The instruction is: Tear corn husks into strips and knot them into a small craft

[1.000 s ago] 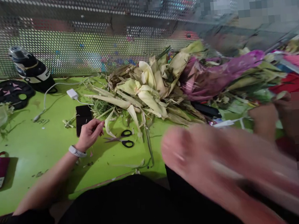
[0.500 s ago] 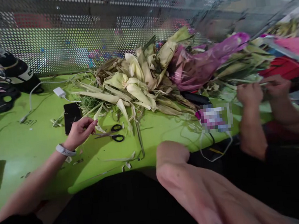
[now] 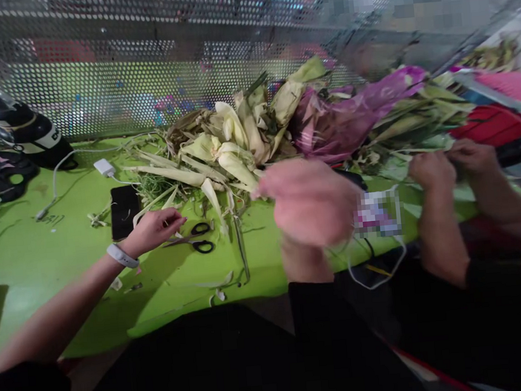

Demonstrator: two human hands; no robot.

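Scissors [image 3: 190, 239] lie just right of left hand [image 3: 154, 229], blades toward it. Right hand [image 3: 312, 200] farther (blurred, raised). I can't tell either grip.

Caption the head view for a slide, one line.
Left hand lies by black scissors on the green table; blurred right hand hovers before the husk pile.

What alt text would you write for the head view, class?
A person's left hand rests beside black-handled scissors on a lime-green table, while the blurred right hand hovers before a pile of pale corn husks.
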